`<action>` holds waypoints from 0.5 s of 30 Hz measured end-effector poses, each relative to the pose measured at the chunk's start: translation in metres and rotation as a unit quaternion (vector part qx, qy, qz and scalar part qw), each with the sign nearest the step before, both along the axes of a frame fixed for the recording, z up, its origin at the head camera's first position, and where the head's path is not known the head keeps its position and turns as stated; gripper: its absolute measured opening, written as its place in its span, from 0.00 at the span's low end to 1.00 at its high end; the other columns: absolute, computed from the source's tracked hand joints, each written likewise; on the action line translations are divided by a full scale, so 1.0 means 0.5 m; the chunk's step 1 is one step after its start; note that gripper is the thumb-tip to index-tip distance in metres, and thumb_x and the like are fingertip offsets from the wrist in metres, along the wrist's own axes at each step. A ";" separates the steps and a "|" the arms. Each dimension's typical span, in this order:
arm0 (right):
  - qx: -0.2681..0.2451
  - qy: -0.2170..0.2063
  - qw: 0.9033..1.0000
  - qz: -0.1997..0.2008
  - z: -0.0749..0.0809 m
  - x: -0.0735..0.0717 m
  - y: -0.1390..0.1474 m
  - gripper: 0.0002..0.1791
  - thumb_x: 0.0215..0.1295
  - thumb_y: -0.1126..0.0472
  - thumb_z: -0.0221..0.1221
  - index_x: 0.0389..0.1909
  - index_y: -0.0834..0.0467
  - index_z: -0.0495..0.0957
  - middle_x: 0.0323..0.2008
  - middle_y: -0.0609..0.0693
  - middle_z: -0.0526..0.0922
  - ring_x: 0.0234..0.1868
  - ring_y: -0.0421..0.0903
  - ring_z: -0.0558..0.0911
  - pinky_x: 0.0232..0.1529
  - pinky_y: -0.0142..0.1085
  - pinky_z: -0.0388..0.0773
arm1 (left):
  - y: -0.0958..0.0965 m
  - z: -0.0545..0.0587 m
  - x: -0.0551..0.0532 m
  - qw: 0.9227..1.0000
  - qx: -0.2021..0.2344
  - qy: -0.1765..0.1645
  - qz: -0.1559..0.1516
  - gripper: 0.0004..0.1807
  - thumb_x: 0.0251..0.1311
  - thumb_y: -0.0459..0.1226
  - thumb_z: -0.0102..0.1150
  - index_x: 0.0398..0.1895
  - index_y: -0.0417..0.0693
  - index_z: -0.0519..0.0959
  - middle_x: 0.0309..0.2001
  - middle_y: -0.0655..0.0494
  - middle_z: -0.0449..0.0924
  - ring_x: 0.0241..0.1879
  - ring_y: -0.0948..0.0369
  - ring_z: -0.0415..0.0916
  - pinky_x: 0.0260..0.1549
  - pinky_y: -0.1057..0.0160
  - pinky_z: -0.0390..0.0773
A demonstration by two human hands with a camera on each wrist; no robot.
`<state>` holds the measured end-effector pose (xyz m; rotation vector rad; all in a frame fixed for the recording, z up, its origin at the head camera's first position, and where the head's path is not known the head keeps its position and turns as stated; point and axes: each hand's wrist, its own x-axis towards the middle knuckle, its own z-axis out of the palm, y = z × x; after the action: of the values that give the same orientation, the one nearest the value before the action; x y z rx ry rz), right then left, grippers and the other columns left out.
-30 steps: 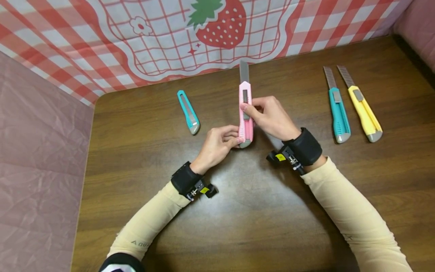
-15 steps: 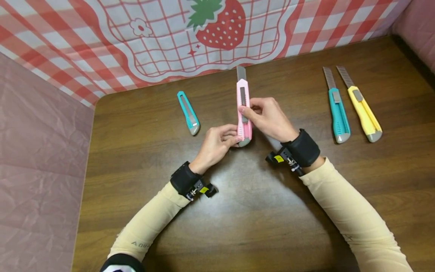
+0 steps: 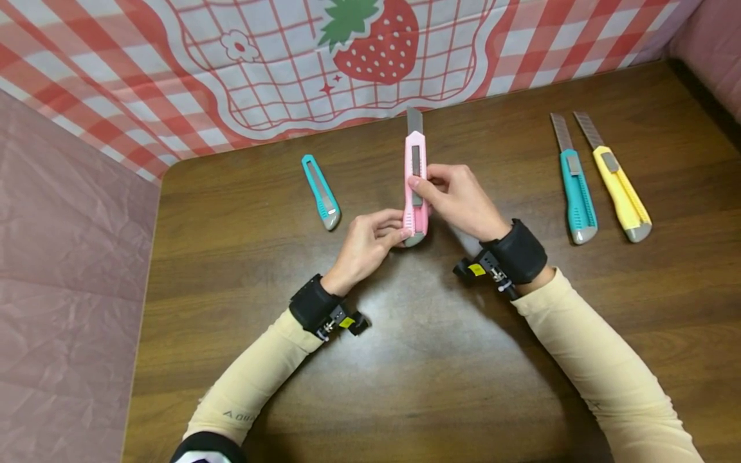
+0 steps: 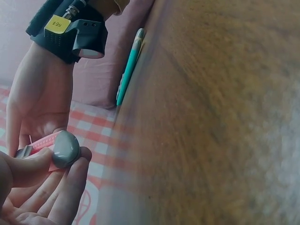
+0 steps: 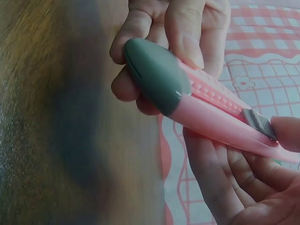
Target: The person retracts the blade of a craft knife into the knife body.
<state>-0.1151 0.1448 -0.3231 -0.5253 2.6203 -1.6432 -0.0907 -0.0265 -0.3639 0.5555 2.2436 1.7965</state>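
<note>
A pink utility knife (image 3: 415, 157) is held upright in the head view, over the middle of the table, with its wide blade (image 3: 414, 121) partly out at the far end. My left hand (image 3: 370, 243) pinches its grey-capped lower end between thumb and fingers. Higher up, my right hand (image 3: 463, 199) grips the body from the right, thumb on the grey slider. The right wrist view shows that thumb against the slider (image 5: 259, 124) and the grey end cap (image 5: 157, 75) nearest the camera. In the left wrist view, thumb and fingers hold the rounded cap (image 4: 66, 149).
A small teal utility knife (image 3: 321, 191) lies left of my hands, no blade protruding. At the right lie a larger teal knife (image 3: 577, 193) and a yellow knife (image 3: 622, 190), both with blades extended. A strawberry-print cloth (image 3: 278, 71) hangs behind the wooden table (image 3: 370, 386).
The pink knife's blade slid partway in as my right thumb drew back, then came slightly out again; it shows less than a second ago. The knife shifted a little; the others lie unmoved.
</note>
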 end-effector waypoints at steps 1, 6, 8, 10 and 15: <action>-0.001 0.000 1.000 0.001 0.001 0.000 0.001 0.10 0.66 0.66 0.54 0.32 0.71 0.78 0.19 0.60 0.74 0.19 0.38 0.68 0.17 0.23 0.61 | 0.000 0.001 0.000 1.000 -0.001 0.002 0.001 0.13 0.57 0.23 0.56 0.46 0.27 0.75 0.37 0.33 0.81 0.32 0.52 0.80 0.30 0.41 0.80; 0.001 -0.002 1.000 0.014 0.000 -0.003 0.007 0.12 0.66 0.64 0.53 0.28 0.68 0.78 0.15 0.54 0.69 0.16 0.37 0.64 0.15 0.26 0.57 | 0.000 0.001 0.000 1.000 0.003 0.008 0.004 0.13 0.57 0.23 0.56 0.46 0.26 0.75 0.37 0.33 0.80 0.31 0.50 0.79 0.32 0.41 0.80; 0.000 -0.007 1.000 0.019 -0.001 -0.005 0.010 0.13 0.67 0.63 0.53 0.28 0.68 0.78 0.14 0.52 0.69 0.16 0.38 0.64 0.14 0.27 0.57 | 0.000 0.001 0.000 1.000 0.006 0.009 0.004 0.13 0.57 0.22 0.55 0.46 0.26 0.75 0.37 0.32 0.80 0.32 0.50 0.79 0.33 0.41 0.81; -0.001 -0.013 1.000 0.020 0.002 -0.004 0.011 0.13 0.67 0.63 0.53 0.28 0.68 0.78 0.15 0.52 0.70 0.16 0.38 0.65 0.14 0.26 0.59 | 0.001 0.001 0.000 1.000 0.007 0.011 0.005 0.13 0.57 0.22 0.55 0.46 0.26 0.75 0.37 0.32 0.80 0.32 0.50 0.79 0.34 0.42 0.81; 0.001 -0.026 1.000 0.017 0.006 0.000 0.008 0.12 0.67 0.65 0.53 0.30 0.71 0.78 0.19 0.60 0.76 0.17 0.39 0.69 0.16 0.23 0.65 | 0.001 0.001 0.001 1.000 0.004 0.016 0.006 0.13 0.57 0.22 0.55 0.47 0.26 0.75 0.37 0.32 0.80 0.34 0.51 0.79 0.36 0.45 0.82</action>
<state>-0.1151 0.1490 -0.3203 -0.5161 2.5624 -1.6208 -0.0903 -0.0260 -0.3636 0.5772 2.2654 1.8170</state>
